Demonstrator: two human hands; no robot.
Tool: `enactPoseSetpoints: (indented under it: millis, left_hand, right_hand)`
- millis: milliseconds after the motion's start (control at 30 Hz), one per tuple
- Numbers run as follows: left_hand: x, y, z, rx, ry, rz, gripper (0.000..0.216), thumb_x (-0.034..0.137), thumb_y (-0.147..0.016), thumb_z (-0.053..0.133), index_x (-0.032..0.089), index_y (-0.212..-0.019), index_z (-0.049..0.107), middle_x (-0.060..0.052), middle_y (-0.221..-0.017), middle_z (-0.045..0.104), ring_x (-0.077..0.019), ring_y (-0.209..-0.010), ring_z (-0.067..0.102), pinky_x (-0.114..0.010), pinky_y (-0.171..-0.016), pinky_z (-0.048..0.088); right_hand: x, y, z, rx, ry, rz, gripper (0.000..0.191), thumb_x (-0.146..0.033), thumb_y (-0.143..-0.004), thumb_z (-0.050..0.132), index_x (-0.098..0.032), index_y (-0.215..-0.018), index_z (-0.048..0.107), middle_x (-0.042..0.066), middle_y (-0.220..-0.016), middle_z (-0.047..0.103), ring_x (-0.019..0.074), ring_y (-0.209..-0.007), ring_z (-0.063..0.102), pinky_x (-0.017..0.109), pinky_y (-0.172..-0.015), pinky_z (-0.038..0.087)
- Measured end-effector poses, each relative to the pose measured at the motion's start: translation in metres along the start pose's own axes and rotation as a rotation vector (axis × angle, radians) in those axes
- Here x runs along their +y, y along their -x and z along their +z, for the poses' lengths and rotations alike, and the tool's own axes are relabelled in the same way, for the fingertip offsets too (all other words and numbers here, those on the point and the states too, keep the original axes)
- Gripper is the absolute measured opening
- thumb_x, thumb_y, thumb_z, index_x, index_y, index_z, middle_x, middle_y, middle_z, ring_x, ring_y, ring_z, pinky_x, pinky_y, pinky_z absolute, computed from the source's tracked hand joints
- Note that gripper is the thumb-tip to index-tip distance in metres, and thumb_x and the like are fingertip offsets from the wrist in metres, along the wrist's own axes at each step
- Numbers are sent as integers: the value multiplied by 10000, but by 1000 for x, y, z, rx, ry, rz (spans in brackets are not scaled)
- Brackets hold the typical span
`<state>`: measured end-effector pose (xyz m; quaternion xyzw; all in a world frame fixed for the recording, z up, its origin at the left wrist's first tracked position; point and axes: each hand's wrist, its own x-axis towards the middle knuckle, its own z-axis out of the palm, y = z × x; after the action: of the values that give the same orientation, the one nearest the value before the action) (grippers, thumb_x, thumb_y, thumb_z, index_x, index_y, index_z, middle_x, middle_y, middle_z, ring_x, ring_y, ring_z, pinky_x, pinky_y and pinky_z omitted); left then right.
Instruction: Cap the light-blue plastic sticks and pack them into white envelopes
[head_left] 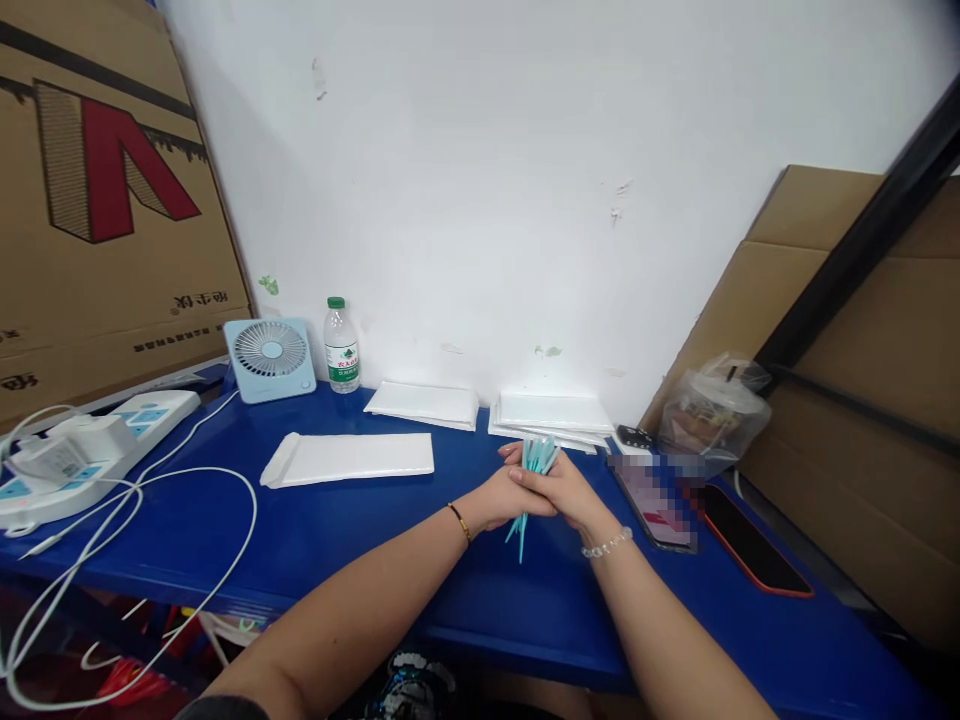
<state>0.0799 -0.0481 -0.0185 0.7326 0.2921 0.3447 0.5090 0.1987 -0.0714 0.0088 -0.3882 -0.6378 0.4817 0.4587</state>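
A bundle of thin light-blue sticks (pixel 538 455) stands nearly upright between my hands above the blue table. Pointed ends poke out below my fingers, and wider ends fan out on top. My left hand (pixel 496 502) is closed round the bundle from the left. From the right, my right hand (pixel 564 490) grips it too, its thumb lying across the front. Some fingers are hidden behind the sticks and each other. Left of my hands, a flat white padded envelope (pixel 356 458) lies on the table. Two stacks of white envelopes, a left stack (pixel 424 402) and a right stack (pixel 553 412), lie by the wall.
A small blue fan (pixel 271 358) and a water bottle (pixel 342 345) stand back left. A power strip (pixel 97 450) with loose white cables lies at the left edge. Two phones, one red-edged (pixel 754 540), and a bagged cup (pixel 712 410) are at right. Cardboard (pixel 862 400) leans beyond.
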Motion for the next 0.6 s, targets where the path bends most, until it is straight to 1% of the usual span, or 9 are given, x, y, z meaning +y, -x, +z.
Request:
enactPoseSetpoints:
  millis: [100, 167, 200, 267, 333, 400, 467, 533, 600]
  left_hand:
    - [-3, 0, 4, -4, 66, -8, 467, 176, -613, 700, 145, -1050, 539, -13, -816, 579, -163, -752, 578, -297, -691, 479]
    - [-3, 0, -5, -5, 30, 49, 598, 271, -605, 749, 154, -1144, 515, -59, -960, 596, -203, -883, 589, -335, -785, 476]
    - [-2, 0, -16, 16, -33, 79, 701, 324, -575, 780, 161, -1194, 495, -87, -1058, 584, -228, -969, 575, -356, -847, 459]
    - [3, 5, -49, 66, -239, 77, 882, 430, -532, 800, 171, -1290, 432, -139, -1226, 526, -278, -1126, 508, -400, -951, 399]
    - [8, 14, -95, 53, -564, -2, 1025, 496, -448, 815, 170, -1333, 414, -180, -1354, 442, -343, -1253, 392, -457, -1041, 292]
    - [10, 26, -140, 23, -855, -216, 1184, 506, -297, 841, 193, -1352, 405, -205, -1419, 367, -405, -1332, 248, -539, -1071, 174]
    - [7, 39, -176, -17, -1006, -456, 1281, 483, -215, 845, 209, -1374, 374, -224, -1426, 351, -447, -1341, 198, -620, -1034, 145]
    - [1, 50, -195, -28, -1020, -529, 1239, 482, -252, 834, 194, -1371, 386, -235, -1382, 412, -444, -1311, 279, -603, -1028, 183]
    - [-2, 57, -198, -5, -936, -466, 1106, 448, -330, 821, 187, -1336, 443, -212, -1312, 495, -412, -1243, 404, -522, -1025, 271]
  right_hand:
    - [-2, 0, 4, 96, -3, -108, 260, -388, -738, 692, -189, -901, 651, 77, -1038, 654, 245, -1027, 585, 402, -951, 427]
    - [-3, 0, 2, 180, -43, -182, 207, -391, -784, 643, -187, -821, 626, 59, -902, 670, 223, -943, 612, 382, -903, 452]
    - [-3, -1, -1, 225, -74, -209, 201, -391, -803, 622, -191, -796, 600, 41, -814, 665, 203, -850, 627, 364, -841, 478]
    - [-2, -2, -6, 304, -118, -233, 192, -388, -818, 606, -206, -815, 545, -6, -669, 625, 153, -618, 599, 311, -658, 494]
    - [3, -4, -11, 366, -103, -231, 205, -387, -811, 618, -215, -844, 512, -33, -614, 592, 116, -481, 520, 261, -521, 440]
    - [11, -8, -13, 413, -35, -199, 228, -393, -789, 643, -206, -814, 514, -37, -585, 567, 100, -453, 476, 238, -476, 395]
    - [20, -12, -12, 446, 43, -143, 255, -405, -757, 672, -195, -749, 527, -42, -531, 522, 97, -448, 448, 233, -461, 372]
    - [26, -14, -9, 454, 67, -99, 268, -418, -740, 683, -194, -722, 538, -54, -478, 469, 96, -422, 418, 238, -441, 354]
    - [26, -14, -7, 444, 5, -86, 263, -427, -743, 678, -199, -757, 547, -66, -456, 436, 96, -395, 398, 242, -422, 343]
